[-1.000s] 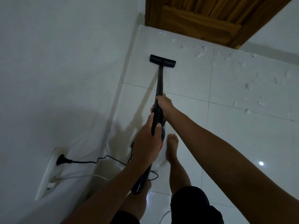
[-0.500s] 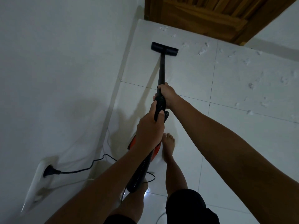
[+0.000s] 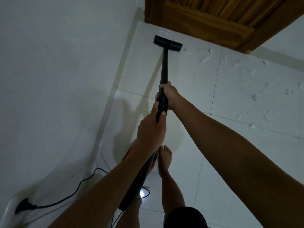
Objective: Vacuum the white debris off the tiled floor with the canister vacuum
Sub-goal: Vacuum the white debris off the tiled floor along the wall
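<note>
While both hands, left hand (image 3: 150,129) and right hand (image 3: 169,96), clenched the wand (image 3: 164,66), its length ran straight ahead, nozzle (image 3: 168,43) toward the door (image 3: 213,17).

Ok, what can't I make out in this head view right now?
- Orange canister vacuum: mostly behind the left forearm.
- White debris: whether any lies under the black floor nozzle.
- Wooden door: cut by the top edge.
- White wall socket: cut by the left edge.

glossy tiled floor (image 3: 189,71); wooden door (image 3: 213,18)
</note>
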